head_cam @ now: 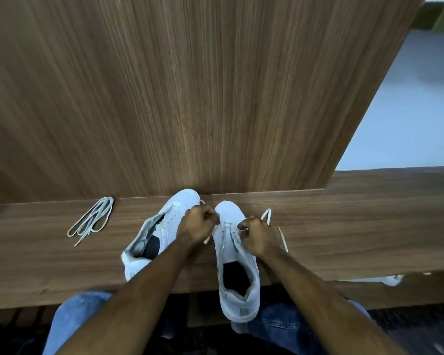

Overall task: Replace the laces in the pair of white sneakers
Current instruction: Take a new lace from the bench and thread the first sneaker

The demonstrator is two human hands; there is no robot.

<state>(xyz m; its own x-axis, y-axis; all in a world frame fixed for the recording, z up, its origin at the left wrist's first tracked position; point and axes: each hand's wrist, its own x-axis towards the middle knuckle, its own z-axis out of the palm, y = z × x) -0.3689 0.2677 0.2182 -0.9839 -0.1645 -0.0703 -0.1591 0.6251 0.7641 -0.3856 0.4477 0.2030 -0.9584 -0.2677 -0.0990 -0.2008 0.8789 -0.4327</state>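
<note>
Two white sneakers stand on a wooden ledge [356, 226]. The left sneaker [162, 226] lies tilted with no lace in its eyelets. The right sneaker [237, 254] points away from me, its heel hanging over the ledge's front edge. A white lace [282, 239] runs through its front eyelets and trails off to the right. My left hand [199, 224] is curled at the left side of that sneaker's lacing and pinches the lace. My right hand [256, 235] pinches the lace at the right side of the eyelets. A second lace [92, 220], folded in loops, lies at the left.
A tall wooden panel [190, 98] rises right behind the ledge. Beyond its right edge is a pale floor [408, 111]. My knees in blue jeans [72, 321] are under the ledge's front edge.
</note>
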